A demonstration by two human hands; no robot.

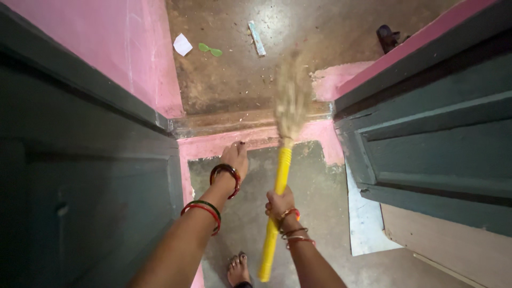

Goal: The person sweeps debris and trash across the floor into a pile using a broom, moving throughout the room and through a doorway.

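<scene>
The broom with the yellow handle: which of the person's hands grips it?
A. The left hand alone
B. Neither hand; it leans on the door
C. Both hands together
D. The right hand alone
D: the right hand is closed around the yellow handle of the broom, while the left hand is held out apart from it, fingers extended and empty, above the pink threshold.

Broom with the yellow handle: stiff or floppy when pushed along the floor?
The handle is probably stiff: it runs straight past the right hand. The bristles look like a loose dry bundle, so they likely bend and splay. It seems light, since one hand holds it.
</scene>
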